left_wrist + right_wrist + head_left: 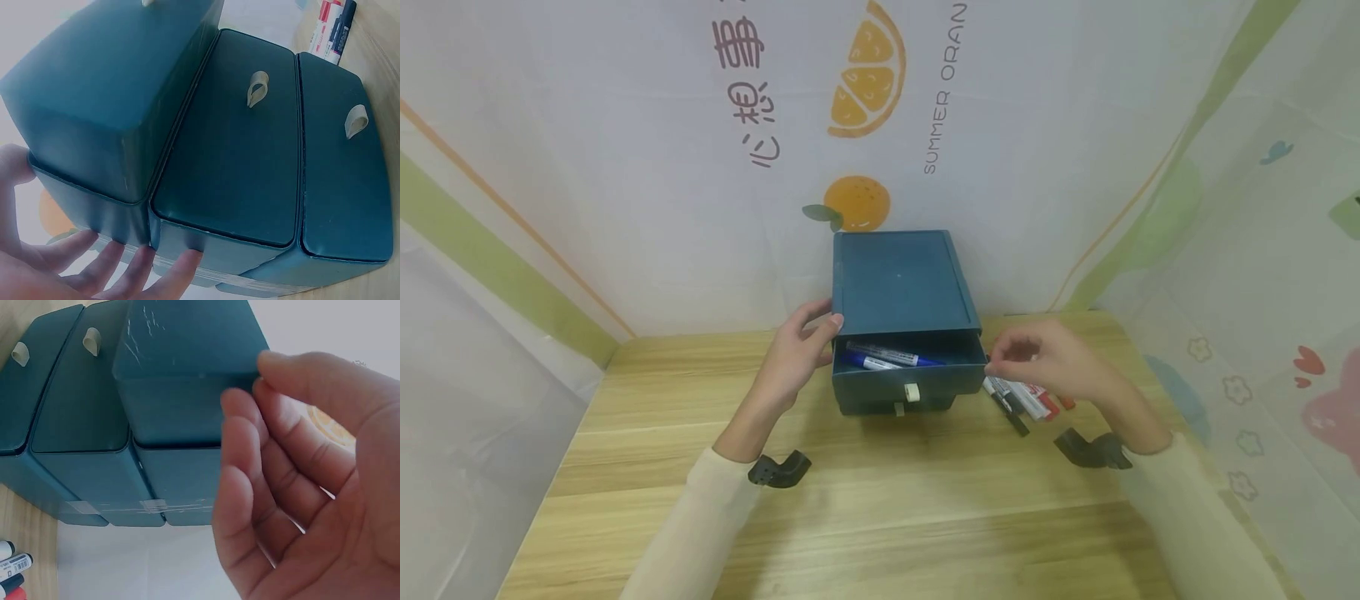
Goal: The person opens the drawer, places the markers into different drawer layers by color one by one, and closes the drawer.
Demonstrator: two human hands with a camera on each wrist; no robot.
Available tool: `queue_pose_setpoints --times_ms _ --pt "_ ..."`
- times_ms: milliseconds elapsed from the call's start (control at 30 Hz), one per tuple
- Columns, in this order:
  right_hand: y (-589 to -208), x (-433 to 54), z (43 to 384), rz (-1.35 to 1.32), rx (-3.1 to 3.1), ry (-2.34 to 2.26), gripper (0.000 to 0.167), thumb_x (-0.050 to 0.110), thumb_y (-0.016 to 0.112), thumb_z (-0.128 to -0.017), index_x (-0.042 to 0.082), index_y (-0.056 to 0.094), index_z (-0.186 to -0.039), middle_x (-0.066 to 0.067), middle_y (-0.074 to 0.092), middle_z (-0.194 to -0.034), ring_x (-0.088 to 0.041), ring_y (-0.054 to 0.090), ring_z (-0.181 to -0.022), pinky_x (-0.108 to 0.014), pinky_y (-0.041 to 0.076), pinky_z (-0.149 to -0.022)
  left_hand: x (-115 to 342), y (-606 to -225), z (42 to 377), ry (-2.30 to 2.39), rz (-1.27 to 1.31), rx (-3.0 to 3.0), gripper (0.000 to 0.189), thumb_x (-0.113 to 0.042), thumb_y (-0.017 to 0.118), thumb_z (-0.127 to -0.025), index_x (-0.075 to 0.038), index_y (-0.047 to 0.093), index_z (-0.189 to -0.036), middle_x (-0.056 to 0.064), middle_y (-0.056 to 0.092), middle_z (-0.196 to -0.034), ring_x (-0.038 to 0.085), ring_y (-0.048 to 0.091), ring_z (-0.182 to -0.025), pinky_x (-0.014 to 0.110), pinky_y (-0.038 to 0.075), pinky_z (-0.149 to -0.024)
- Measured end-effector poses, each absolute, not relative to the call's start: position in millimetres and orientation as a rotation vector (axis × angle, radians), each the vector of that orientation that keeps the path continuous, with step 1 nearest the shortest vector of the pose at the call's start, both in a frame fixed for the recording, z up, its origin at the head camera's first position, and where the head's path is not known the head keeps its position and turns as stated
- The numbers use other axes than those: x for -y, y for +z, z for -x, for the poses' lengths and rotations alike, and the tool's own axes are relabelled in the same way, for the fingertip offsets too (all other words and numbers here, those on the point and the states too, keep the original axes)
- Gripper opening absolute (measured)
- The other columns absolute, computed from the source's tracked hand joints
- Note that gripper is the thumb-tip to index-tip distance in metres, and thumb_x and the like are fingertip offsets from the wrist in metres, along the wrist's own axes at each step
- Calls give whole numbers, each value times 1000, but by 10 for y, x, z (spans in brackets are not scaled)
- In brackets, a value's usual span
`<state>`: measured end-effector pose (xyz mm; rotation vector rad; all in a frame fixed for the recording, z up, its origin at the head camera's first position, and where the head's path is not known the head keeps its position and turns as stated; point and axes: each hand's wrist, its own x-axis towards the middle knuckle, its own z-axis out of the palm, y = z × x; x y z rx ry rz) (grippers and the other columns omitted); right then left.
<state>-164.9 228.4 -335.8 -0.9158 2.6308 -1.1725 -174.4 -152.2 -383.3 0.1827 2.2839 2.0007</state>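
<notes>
A dark teal drawer unit [902, 279] stands on the table, its top drawer [880, 385] pulled partly out. Inside that drawer lie blue-capped markers [887, 357]. My left hand [797, 354] rests against the unit's left side, thumb by the top front corner; in the left wrist view its extended fingertips [187, 257] press the side wall. At the open drawer's front right corner is my right hand [1048, 358], thumb and index finger pinching the rim, as the right wrist view shows. Its other fingers [237, 500] are curled beside the drawer's side wall.
Several black and red markers [1018, 398] lie on the wooden table [880, 500] right of the unit. Lower drawers [231, 137] with pale pull tabs are closed. A printed white curtain [805, 167] hangs right behind the unit.
</notes>
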Motion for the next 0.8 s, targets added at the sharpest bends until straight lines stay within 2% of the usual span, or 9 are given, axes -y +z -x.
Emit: queue_pose_setpoints --times_ms 100,300,800 --pt "-3374 -2276 1679 845 -2669 -1162 3 10 84 -98 10 81 -96 5 75 -92 -20 69 -81 -30 61 -76 1522 -3832 1744 2003 -186 -2280 65 -37 57 -116 -4 39 -169 16 38 -173 40 47 -154 60 53 -113" --pt "-3386 -2253 1721 781 -2695 -1190 5 12 81 -101 7 81 -100 1 76 -93 -23 71 -86 -30 62 -81 1525 -3827 1740 2001 -189 -2265 64 -36 57 -116 -6 37 -170 15 37 -174 39 45 -155 60 52 -114" --pt "-3426 -2179 1850 686 -2786 -1228 10 16 82 -102 11 78 -94 -5 76 -89 -25 69 -86 -32 60 -81 1525 -3825 1747 2001 -183 -2260 65 -37 57 -116 -6 38 -170 15 38 -174 39 45 -154 59 53 -113"
